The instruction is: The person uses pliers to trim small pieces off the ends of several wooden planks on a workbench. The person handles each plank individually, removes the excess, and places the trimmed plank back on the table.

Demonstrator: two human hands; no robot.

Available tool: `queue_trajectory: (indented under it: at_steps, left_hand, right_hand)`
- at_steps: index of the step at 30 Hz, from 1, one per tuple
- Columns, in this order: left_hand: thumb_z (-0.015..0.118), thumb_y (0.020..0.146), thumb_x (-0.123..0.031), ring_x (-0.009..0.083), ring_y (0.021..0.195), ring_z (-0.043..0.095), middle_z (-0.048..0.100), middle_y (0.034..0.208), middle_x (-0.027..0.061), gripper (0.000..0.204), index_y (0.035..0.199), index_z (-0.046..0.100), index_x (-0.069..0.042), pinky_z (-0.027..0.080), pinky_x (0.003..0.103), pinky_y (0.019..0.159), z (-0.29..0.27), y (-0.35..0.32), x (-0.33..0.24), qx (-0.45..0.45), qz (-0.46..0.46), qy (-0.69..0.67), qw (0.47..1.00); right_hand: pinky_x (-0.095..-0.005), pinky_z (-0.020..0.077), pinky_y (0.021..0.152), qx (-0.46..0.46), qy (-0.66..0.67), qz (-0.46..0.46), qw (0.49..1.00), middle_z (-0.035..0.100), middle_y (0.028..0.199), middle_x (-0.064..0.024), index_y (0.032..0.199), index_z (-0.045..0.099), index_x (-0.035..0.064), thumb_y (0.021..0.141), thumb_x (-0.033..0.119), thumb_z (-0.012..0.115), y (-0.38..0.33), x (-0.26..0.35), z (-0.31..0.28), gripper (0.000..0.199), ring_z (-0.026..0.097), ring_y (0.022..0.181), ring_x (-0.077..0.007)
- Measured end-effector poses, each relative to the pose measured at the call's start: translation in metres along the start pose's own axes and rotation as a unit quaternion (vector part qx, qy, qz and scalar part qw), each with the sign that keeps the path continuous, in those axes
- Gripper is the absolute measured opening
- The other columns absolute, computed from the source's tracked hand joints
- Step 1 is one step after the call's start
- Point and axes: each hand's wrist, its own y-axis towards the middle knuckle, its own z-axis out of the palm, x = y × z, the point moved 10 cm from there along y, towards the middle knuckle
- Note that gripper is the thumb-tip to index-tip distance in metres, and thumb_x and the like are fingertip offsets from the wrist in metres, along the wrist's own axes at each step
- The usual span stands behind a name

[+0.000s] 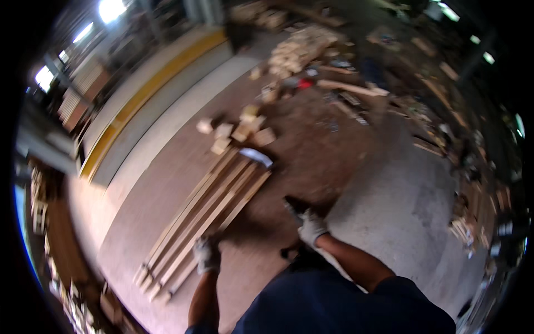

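Note:
My left hand (207, 254), in a pale work glove, is beside the right edge of a set of long wooden strips (203, 209). The picture is smeared, so whether it touches the wood cannot be made out. My right hand (312, 227), gloved too, is closed around a dark handheld tool (295, 207) whose kind is blurred. The strips lie side by side with gaps between them, slanting from lower left to upper right. Across their far end lies a white object (256, 157).
Several wooden blocks (245, 128) lie beyond the strips. Farther off are a heap of wood pieces (306, 50), a red item (305, 83) and a loose plank (353, 87). A long raised ledge with a yellow edge (150, 100) runs along the left. Scrap wood (473, 217) lies at right.

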Motion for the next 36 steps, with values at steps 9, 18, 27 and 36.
queue_trajectory:
  at_steps: [9, 18, 27, 36]
  left_hand:
    - [0.076, 0.086, -0.025, 0.0408, 0.096, 0.065, 0.067, 0.101, 0.0185, 0.023, 0.099, 0.066, -0.009, 0.053, 0.053, 0.083, 0.023, 0.018, -0.098, 0.018, -0.022, -0.108, 0.994]
    - [0.078, 0.082, -0.021, 0.0431, 0.097, 0.064, 0.067, 0.101, 0.0199, 0.027, 0.100, 0.063, -0.007, 0.052, 0.056, 0.083, 0.040, 0.016, -0.099, -0.010, -0.043, -0.169, 0.985]
    - [0.077, 0.083, -0.020, 0.0434, 0.099, 0.066, 0.071, 0.103, 0.0198, 0.023, 0.101, 0.070, -0.009, 0.054, 0.055, 0.085, 0.022, 0.015, -0.109, -0.013, -0.118, -0.124, 0.985]
    - [0.070, 0.084, -0.016, 0.0418, 0.105, 0.069, 0.073, 0.110, 0.0205, 0.025, 0.108, 0.072, -0.008, 0.056, 0.050, 0.090, 0.035, 0.021, -0.104, 0.014, -0.201, -0.077, 0.976]
  right_hand:
    - [-0.0508, 0.0511, 0.098, 0.081, 0.088, 0.026, 0.992, 0.067, 0.122, -0.0277, 0.136, 0.055, 0.0003, 0.092, 0.028, 0.066, -0.034, -0.022, -0.013, 0.053, 0.065, 0.115, -0.0441]
    - [-0.0359, 0.0524, 0.057, 0.202, 0.361, 0.120, 0.903, 0.074, 0.079, -0.0107, 0.097, 0.075, 0.0004, 0.097, 0.037, 0.070, -0.087, -0.087, 0.061, 0.037, 0.067, 0.063, -0.0197]
    - [-0.0385, 0.0515, 0.057, 0.190, 0.316, 0.128, 0.921, 0.070, 0.070, -0.0111, 0.088, 0.077, -0.0011, 0.091, 0.037, 0.075, -0.090, -0.090, 0.038, 0.038, 0.065, 0.058, -0.0200]
    - [-0.0402, 0.0539, 0.056, 0.243, 0.359, 0.119, 0.893, 0.076, 0.078, -0.0124, 0.095, 0.078, -0.0008, 0.095, 0.033, 0.069, -0.095, -0.114, 0.076, 0.035, 0.072, 0.063, -0.0229]
